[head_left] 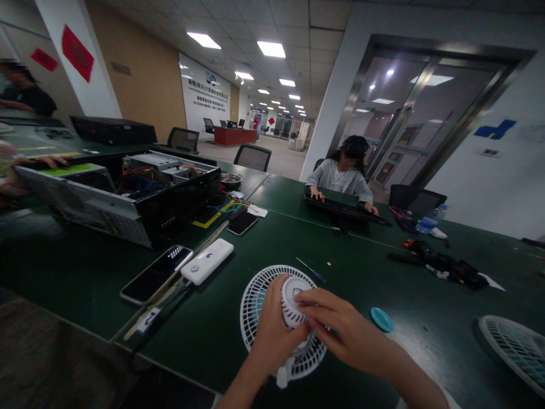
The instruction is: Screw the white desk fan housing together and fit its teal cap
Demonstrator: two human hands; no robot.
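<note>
My left hand point(272, 329) grips the side of a white ribbed fan motor housing point(293, 301), which stands over a round white fan grille point(255, 301) with blue inside. My right hand point(340, 328) comes in from the right, its fingertips pressed on the housing's top. The grille lies on the green table point(204, 335), partly hidden under both hands. A small blue round cap point(381, 319) lies just right of my right hand. A blue-handled screwdriver point(314, 271) lies above the hands, apart from them. A second fan grille point(513, 351) sits at the right edge.
A white power bank point(207, 261) and several phones lie to the left. Beyond stands an open desktop computer case point(123, 196) with wires, a co-worker's hand point(40, 163) on it. Another person point(343, 173) sits at a keyboard ahead. Black cables lie at right.
</note>
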